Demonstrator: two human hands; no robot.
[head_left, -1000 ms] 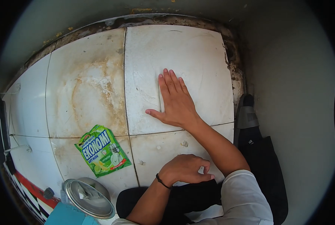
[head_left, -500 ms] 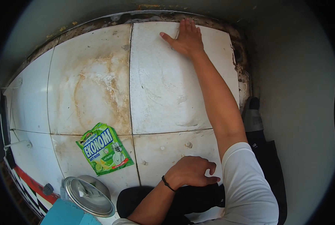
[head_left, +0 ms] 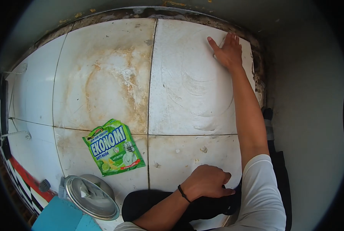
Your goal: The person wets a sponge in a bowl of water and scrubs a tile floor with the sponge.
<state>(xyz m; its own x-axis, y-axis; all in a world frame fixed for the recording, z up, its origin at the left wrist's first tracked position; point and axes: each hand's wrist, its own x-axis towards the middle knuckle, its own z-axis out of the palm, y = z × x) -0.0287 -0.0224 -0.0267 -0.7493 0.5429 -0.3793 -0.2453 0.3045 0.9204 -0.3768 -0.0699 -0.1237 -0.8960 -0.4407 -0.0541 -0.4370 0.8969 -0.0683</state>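
My right hand (head_left: pixel 230 50) is stretched far out over a white floor tile (head_left: pixel 191 69), near the back right corner. Its palm faces down, with the thumb spread from the other fingers; what is under the palm is hidden. Curved, pale smears mark this tile. My left hand (head_left: pixel 207 181), with a dark band at the wrist, rests over my dark-clothed knee. Its fingers hang loosely bent, thumb apart, holding nothing visible. A green detergent packet (head_left: pixel 116 148) marked EKONOMI lies on the tiles left of my left hand.
A round metal bowl (head_left: pixel 112 210) stands at the lower left beside a blue block-like surface (head_left: pixel 62 215). Brown stains cover the tile (head_left: pixel 114 84) left of the smeared one. Grey walls (head_left: pixel 306 84) border the floor at the back and right, with a dirty broken edge.
My right hand has swept across the tile to the right wall's side, and more curved smears show. My left hand stays at the knee. The view has shifted slightly.
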